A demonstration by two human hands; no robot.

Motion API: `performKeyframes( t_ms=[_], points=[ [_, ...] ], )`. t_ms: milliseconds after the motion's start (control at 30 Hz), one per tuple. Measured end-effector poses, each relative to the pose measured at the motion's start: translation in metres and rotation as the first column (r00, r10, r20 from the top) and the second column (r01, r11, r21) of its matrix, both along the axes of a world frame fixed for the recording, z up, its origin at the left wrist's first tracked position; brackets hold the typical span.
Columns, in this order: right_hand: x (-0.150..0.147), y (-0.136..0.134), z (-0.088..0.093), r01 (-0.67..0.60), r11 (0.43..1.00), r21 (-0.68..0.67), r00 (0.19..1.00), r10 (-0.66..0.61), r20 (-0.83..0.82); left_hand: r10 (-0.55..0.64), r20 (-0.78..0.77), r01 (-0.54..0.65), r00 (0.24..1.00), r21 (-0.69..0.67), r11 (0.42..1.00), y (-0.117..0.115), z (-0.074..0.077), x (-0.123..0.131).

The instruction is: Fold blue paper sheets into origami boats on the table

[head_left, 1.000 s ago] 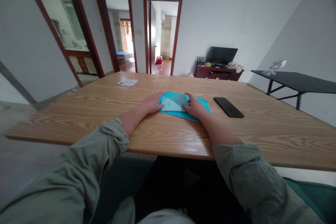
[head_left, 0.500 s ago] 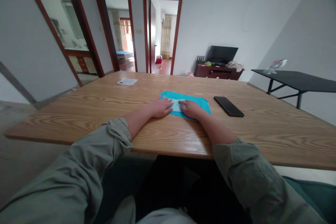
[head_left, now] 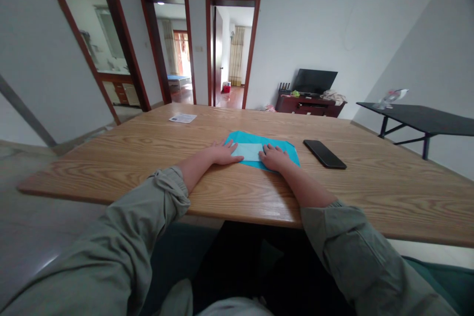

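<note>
I have the left hand (head_left: 224,153) and right hand (head_left: 274,157) spread flat on a folded turquoise sheet (head_left: 285,152). A black smartphone (head_left: 325,154) lies just beside it.

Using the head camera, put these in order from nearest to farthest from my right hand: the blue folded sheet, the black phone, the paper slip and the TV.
1. Blue folded sheet, directly under the right hand.
2. Black phone, to the hand's right on the wooden table.
3. Paper slip, far left near the table's far edge.
4. TV, on a dark wooden stand beyond the table.
</note>
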State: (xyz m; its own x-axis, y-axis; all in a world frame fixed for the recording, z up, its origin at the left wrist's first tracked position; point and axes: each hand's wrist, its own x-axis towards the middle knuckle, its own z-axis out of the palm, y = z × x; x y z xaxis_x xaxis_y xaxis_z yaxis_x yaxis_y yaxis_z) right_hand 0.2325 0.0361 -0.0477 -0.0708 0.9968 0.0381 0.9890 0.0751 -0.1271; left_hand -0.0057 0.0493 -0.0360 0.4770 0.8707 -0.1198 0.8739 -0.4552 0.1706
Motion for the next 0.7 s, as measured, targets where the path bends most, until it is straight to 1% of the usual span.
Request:
performKeyframes(
  t_ms=[167, 267, 367, 500, 600, 700],
  points=[
    [0.002, 0.001, 0.006, -0.069, 0.998, 0.015, 0.997, 0.069, -0.044, -0.002, 0.03, 0.001, 1.0, 0.02, 1.0, 0.001, -0.001, -0.006],
    [0.003, 0.001, 0.01, -0.107, 0.994, 0.037, 0.98, 0.112, -0.162, -0.001, 0.048, -0.001, 0.999, 0.047, 0.999, 0.002, 0.0, -0.009],
    [0.002, -0.002, 0.012, -0.184, 0.979, 0.084, 0.945, 0.2, -0.259, 0.001, 0.053, -0.005, 0.999, 0.07, 0.998, 0.002, 0.003, -0.012],
    [0.0, -0.008, 0.015, -0.311, 0.944, 0.111, 0.91, 0.329, -0.251, -0.024, 0.037, 0.021, 0.999, 0.093, 0.995, 0.001, 0.007, -0.014],
    [-0.003, -0.012, 0.018, -0.378, 0.914, 0.148, 0.886, 0.403, -0.229, -0.051, 0.064, 0.038, 0.997, 0.194, 0.98, -0.001, 0.01, -0.013],
    [-0.006, -0.018, 0.023, -0.415, 0.89, 0.189, 0.873, 0.448, -0.195, -0.088, 0.114, 0.046, 0.99, 0.331, 0.943, -0.004, 0.015, -0.011]
  ],
)
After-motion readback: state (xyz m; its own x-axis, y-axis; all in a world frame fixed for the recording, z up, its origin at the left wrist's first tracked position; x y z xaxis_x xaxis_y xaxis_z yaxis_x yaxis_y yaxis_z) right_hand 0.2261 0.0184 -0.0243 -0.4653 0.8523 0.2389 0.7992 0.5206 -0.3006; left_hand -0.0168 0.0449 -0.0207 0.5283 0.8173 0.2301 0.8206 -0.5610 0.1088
